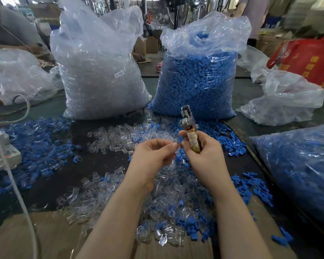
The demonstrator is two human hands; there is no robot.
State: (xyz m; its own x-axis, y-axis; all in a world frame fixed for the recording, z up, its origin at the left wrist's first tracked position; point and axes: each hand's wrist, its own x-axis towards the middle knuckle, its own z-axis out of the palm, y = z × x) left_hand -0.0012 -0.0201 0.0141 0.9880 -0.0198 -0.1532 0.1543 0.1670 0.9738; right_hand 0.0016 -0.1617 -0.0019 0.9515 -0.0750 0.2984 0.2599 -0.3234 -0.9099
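The left hand has its grip pinched together, thumb and forefinger tips holding a small part that is too tiny and blurred to say more about. Just beside it, the right hand has its grip curled round the taped handle of a metal hand tool, head pointing up and away, with its thumb and forefinger reaching toward the same part.

From where I stand this looks like the fitting step: 1 part being brought to the tool or to its mate. The next move calls for fine alignment at the fingertips, then a squeeze.

Both forearms reach forward, wrists raised, and the 2 hands meet above the counter. Loose clear pieces and blue pieces are scattered below, with a clear-parts bag and a blue-parts bag upright behind.
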